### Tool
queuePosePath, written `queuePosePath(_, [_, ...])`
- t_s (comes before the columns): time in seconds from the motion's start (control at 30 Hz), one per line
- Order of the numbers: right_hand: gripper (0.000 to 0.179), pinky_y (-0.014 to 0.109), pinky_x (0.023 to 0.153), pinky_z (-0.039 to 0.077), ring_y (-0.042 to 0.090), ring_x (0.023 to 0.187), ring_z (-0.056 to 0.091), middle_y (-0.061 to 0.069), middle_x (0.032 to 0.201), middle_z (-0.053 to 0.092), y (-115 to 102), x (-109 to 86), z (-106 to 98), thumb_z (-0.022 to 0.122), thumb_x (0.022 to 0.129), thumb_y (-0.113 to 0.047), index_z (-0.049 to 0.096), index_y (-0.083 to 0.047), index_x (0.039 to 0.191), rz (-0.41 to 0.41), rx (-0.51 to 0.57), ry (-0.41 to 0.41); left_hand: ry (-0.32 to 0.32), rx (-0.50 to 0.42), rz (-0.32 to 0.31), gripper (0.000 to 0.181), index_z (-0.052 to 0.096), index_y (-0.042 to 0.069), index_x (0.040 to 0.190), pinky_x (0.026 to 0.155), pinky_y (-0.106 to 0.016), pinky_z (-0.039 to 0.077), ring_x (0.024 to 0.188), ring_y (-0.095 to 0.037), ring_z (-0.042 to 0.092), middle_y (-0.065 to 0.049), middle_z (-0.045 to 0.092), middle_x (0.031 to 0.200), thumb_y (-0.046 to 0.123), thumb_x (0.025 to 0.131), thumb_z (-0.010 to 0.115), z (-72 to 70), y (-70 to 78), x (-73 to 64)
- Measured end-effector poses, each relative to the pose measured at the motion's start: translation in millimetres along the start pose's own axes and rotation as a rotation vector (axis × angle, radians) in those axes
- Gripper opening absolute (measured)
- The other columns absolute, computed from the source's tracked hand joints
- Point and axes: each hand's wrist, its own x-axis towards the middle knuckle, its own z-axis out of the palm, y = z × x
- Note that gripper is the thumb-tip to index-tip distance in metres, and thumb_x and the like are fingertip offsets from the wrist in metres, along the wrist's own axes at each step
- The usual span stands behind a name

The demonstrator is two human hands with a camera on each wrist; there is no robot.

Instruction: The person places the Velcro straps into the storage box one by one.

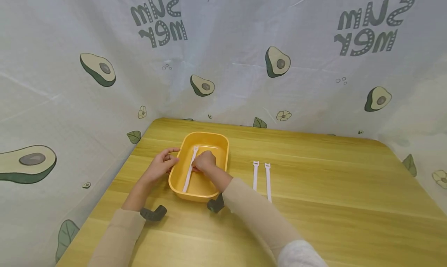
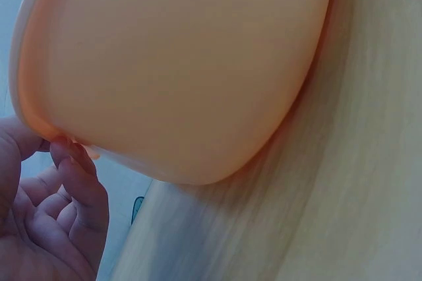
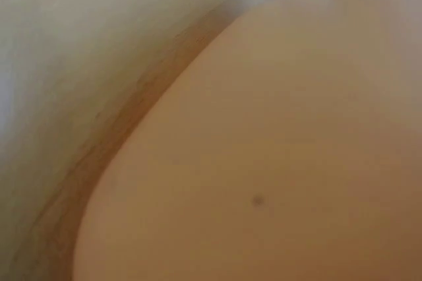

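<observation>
Near part of desk [image 1: 314,228]: right sleeve [image 1: 260,216] crosses, hiding near ends of two loose straps [image 1: 268,183]. Straps lie right of yellow tray [image 1: 200,187], itself set toward desk's left edge. White strap [image 1: 190,170]: lengthwise in tray, beside right hand [image 1: 206,161]. Right fingers curled, tips hidden; whether anything is held, cannot tell. Left hand [image 1: 161,168]: fingers partly open, tips touching tray's left rim. Recommended handling: steady rim lightly, keep strap flat, spread right fingers fully before lifting clear. Beyond far edge: patterned cloth [image 1: 237,96].
</observation>
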Motion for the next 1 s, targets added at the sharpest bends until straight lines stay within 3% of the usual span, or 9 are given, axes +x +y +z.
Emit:
queuePosePath(0.17, [0.002, 0.020, 0.042, 0.047, 0.011, 0.038, 0.056, 0.008, 0.050, 0.062, -0.6, -0.3, 1.1, 0.069, 0.077, 0.007, 0.071, 0.006, 0.076, -0.021, -0.119, 0.019, 0.006, -0.007, 0.016, 0.043, 0.041, -0.007, 0.138, 0.054, -0.022, 0.046, 0.061, -0.010, 0.048, -0.009, 0.053, 0.084, 0.005, 0.099, 0.053, -0.6, -0.3, 2.2])
queuePosePath(0.3, [0.012, 0.017, 0.038, 0.042, 0.010, 0.037, 0.055, 0.005, 0.049, 0.062, -0.8, -2.1, 2.2, 0.068, 0.079, 0.003, 0.069, 0.002, 0.067, -0.039, -0.205, 0.030, -0.005, -0.005, 0.029, 0.043, 0.041, -0.008, 0.138, 0.054, -0.022, 0.046, 0.061, -0.009, 0.048, -0.012, 0.054, 0.085, 0.004, 0.098, 0.053, -0.8, -0.9, 2.0])
queuePosePath(0.53, [0.018, 0.016, 0.037, 0.042, 0.010, 0.037, 0.057, 0.006, 0.048, 0.061, 1.0, -0.6, 5.4, 0.069, 0.078, 0.003, 0.064, -0.002, 0.062, -0.037, -0.210, 0.040, -0.007, 0.002, 0.023, 0.044, 0.040, -0.008, 0.139, 0.054, -0.022, 0.045, 0.061, -0.010, 0.047, -0.017, 0.054, 0.088, 0.005, 0.099, 0.052, -0.8, -0.6, -0.8])
queuePosePath(1.0, [0.020, 0.015, 0.039, 0.042, 0.008, 0.036, 0.055, 0.005, 0.050, 0.063, 4.4, 3.4, 5.9, 0.068, 0.083, 0.001, 0.070, 0.000, 0.063, -0.064, -0.194, 0.007, -0.013, -0.009, 0.017, 0.045, 0.039, -0.008, 0.139, 0.055, -0.022, 0.046, 0.062, -0.010, 0.050, -0.018, 0.055, 0.091, 0.005, 0.098, 0.052, -1.1, -0.1, -0.2])
